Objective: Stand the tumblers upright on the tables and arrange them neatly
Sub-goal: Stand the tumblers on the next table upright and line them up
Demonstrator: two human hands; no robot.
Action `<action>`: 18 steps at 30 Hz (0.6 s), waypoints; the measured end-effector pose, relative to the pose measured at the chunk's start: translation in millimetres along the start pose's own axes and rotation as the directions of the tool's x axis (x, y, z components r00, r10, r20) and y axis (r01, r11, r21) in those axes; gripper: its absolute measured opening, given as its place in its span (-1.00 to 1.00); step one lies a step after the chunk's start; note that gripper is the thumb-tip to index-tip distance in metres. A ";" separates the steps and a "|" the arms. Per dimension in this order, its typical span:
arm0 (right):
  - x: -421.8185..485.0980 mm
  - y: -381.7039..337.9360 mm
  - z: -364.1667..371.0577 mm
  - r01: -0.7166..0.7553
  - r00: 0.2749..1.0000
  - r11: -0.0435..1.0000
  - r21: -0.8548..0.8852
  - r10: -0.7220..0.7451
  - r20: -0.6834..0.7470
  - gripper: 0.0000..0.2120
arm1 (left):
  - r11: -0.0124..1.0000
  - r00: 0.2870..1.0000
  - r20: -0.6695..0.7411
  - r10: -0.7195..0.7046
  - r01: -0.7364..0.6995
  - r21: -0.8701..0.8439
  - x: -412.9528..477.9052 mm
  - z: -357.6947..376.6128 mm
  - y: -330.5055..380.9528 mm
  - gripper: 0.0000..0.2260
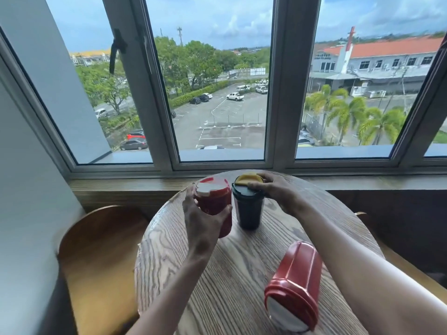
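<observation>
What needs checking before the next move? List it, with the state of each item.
1. Left hand gripping the upright red tumbler: ok.
2. Right hand on the lid of the dark tumbler, upright: ok.
3. Yellow-lidded tumbler upright behind it: cannot tell, mostly hidden.
4. Second red tumbler upright: not ok, lying on its side.
5. Free hand to stand it up: not ok, both busy.
6. Bare space on the round table: ok.

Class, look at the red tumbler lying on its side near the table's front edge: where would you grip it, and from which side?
Grip the red tumbler around its faceted mid-body, coming from above. It lies flat, lid toward the camera, so only its upper and side faces are open.
</observation>
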State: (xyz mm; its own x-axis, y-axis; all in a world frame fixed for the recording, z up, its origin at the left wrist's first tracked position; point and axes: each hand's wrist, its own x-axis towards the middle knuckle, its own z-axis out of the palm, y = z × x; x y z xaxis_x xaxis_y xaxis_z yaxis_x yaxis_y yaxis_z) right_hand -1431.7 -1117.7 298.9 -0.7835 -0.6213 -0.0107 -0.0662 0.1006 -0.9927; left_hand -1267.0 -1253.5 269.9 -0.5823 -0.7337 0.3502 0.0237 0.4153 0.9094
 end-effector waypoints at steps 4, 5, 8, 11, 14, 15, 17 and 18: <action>-2.2 -2.9 1.5 0.020 1.000 1.000 -0.009 -0.020 0.009 -0.80 | 0.997 0.998 -0.005 0.068 -0.068 0.033 -29.0 1.3 -1.6 -0.03; -3.3 -3.3 2.2 0.030 1.000 0.999 -0.013 -0.030 0.003 -0.83 | 0.997 0.998 0.000 0.070 -0.069 0.040 -34.5 2.7 -3.0 -0.02; -3.5 -2.6 2.7 0.047 0.999 0.999 -0.018 -0.048 -0.006 -0.84 | 0.996 0.998 0.005 0.068 -0.069 0.065 -45.0 8.1 -8.2 0.00; -3.1 -2.6 2.4 0.049 0.999 0.999 -0.017 -0.049 -0.002 -0.83 | 0.994 0.996 0.000 0.090 -0.090 0.066 -48.0 13.1 -12.9 -0.01; -2.0 -1.2 2.0 0.043 0.999 0.999 -0.015 -0.044 -0.012 -0.78 | 0.993 0.995 0.018 0.101 -0.102 0.063 -48.2 17.1 -16.4 -0.01; -2.6 -1.3 2.1 0.046 0.999 0.999 -0.011 -0.046 -0.012 -0.76 | 0.993 0.995 0.020 0.100 -0.101 0.066 -48.2 18.3 -17.6 -0.02; -3.2 -1.0 2.4 0.051 0.999 0.999 -0.006 -0.051 -0.016 -0.75 | 0.994 0.996 0.006 0.094 -0.095 0.061 -48.4 20.2 -19.0 -0.02; -3.4 -0.1 2.6 0.052 0.998 0.999 -0.005 -0.052 -0.017 -0.75 | 0.994 0.996 -0.004 0.092 -0.092 0.059 -48.4 21.0 -19.3 -0.02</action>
State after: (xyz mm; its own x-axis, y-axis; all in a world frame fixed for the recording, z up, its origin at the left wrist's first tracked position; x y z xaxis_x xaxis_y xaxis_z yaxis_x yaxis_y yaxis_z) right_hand -1427.4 -1117.6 298.7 -0.7895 -0.6122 0.0432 -0.1100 0.0719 -0.9913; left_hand -1256.3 -1214.7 230.7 -0.5747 -0.6942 0.4333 0.0292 0.5117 0.8587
